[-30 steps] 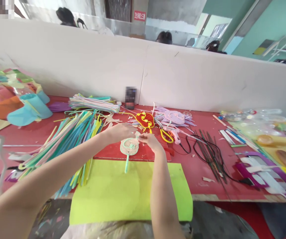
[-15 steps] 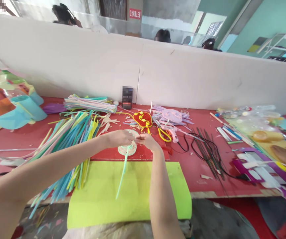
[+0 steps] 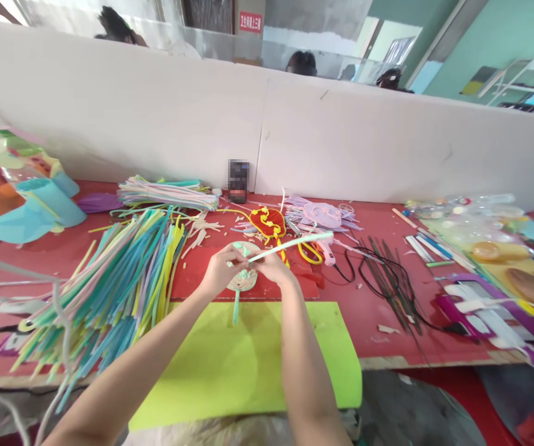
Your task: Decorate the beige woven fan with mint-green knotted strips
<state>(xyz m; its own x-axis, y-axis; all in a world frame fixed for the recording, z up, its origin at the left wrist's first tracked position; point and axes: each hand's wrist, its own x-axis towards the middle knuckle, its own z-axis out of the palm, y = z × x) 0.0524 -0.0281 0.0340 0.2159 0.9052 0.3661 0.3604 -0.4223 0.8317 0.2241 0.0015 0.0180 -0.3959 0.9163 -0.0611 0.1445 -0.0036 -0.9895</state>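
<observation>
Over a round pale-green and cream pipe-cleaner piece (image 3: 243, 282), my two hands meet with their fingertips close together. A pale-green pipe cleaner (image 3: 290, 245) runs out from between them and slants up to the right. My left hand (image 3: 223, 267) is closed, pinching near its lower end. My right hand (image 3: 271, 266) is also closed on it, with its fingers partly hidden. A green stem (image 3: 236, 306) hangs from the round piece towards me. Under the piece lies a red board (image 3: 197, 282), and my hands cover part of the piece.
Loose coloured pipe cleaners (image 3: 109, 285) spread at left. Behind my hands lie a red-and-yellow pipe-cleaner piece (image 3: 267, 222), yellow-handled scissors (image 3: 310, 253) and a pink glue gun (image 3: 326, 251). Dark rods (image 3: 390, 285) and a cable lie right, near another person's hand (image 3: 529, 288).
My left forearm has swung in, and my hands have come slightly nearer. A pipe cleaner now sticks out to the right. The green tail below the round piece looks shorter. White cables appear at left.
</observation>
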